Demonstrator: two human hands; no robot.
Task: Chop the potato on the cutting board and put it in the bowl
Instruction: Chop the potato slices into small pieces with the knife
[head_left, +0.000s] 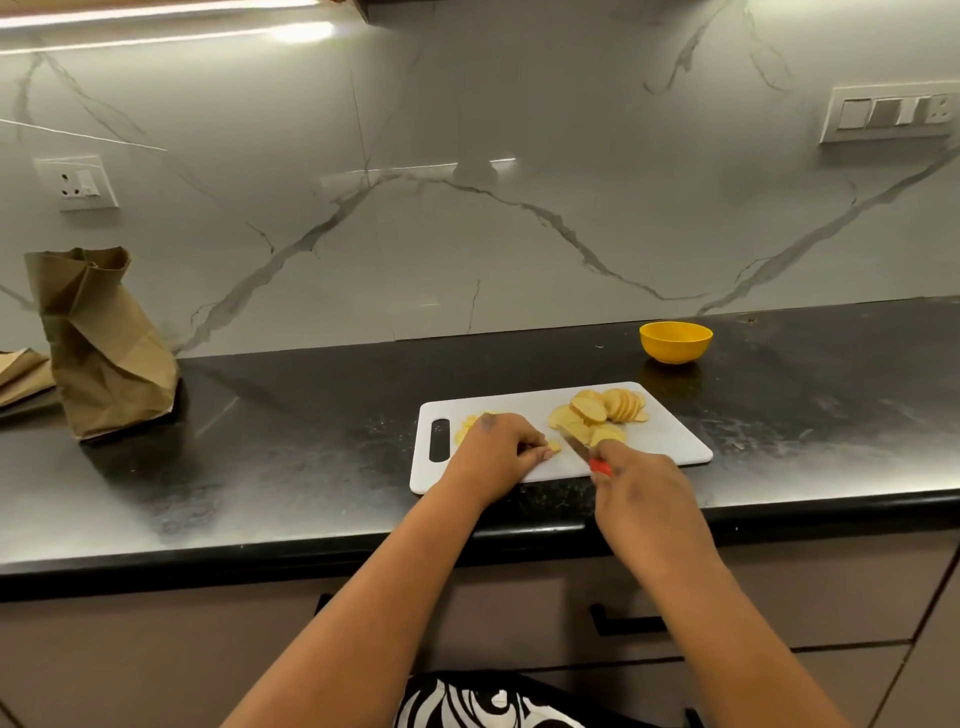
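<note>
Two hands over white cutting board (670, 441): left hand (498, 444) curled, pinned potato piece (555, 446); right hand (641, 478) gripped red-handled knife (579, 448). Slices (605, 410) fanned at board rear. Yellow bowl (675, 342) apart, behind.

A white cutting board (665, 447) lay near the counter's (311, 467) front edge. The left hand (498, 441) pinched a small potato piece (555, 446) on it; the right hand (641, 480) gripped a red-handled knife (584, 452), blade angled toward that piece. Potato slices (605, 410) were heaped at the board's far side. A yellow bowl (675, 341) sat beyond, near the counter's back edge.
</note>
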